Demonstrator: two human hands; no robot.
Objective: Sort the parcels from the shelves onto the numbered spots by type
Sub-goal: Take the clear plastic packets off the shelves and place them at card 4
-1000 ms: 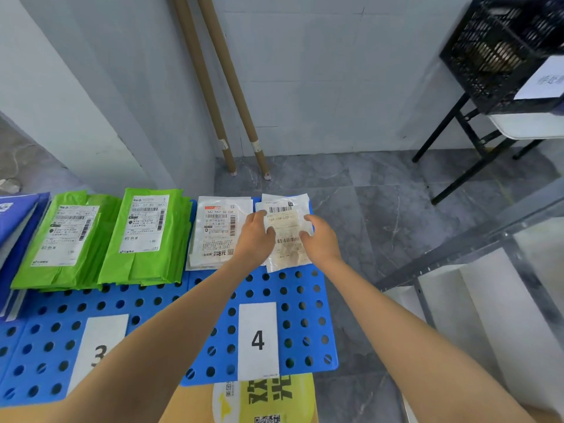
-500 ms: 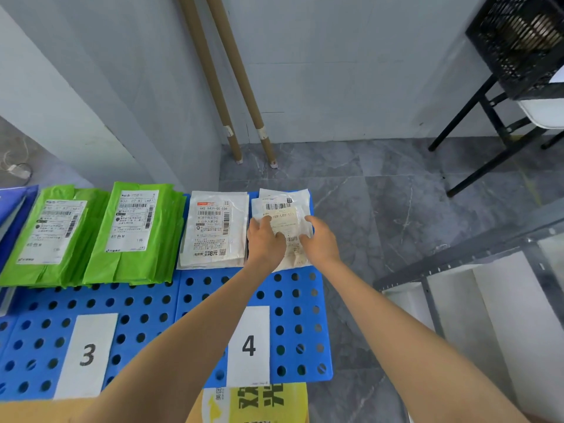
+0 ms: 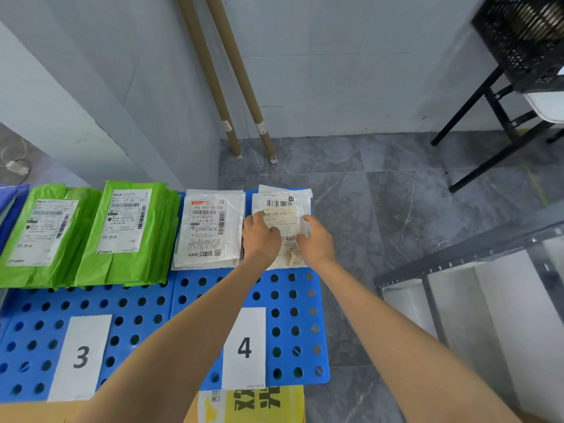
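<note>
Lowered since earlier: white parcel (image 3: 280, 213), now on spot 4 (image 3: 285, 322), 12 o'clock end. Left hand (image 3: 262, 239) and right hand (image 3: 316, 242) pinch its sides — we square edges first, then release.

Two stacks of green parcels (image 3: 128, 233), two stacks of white parcels (image 3: 210, 230), two numbered labels (image 3: 244, 346), two brown poles (image 3: 213, 74) and two hands (image 3: 262, 239) are counted.

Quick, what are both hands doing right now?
Left hand: holding the white parcel by its left side.
Right hand: pinching the same parcel's right edge.
</note>
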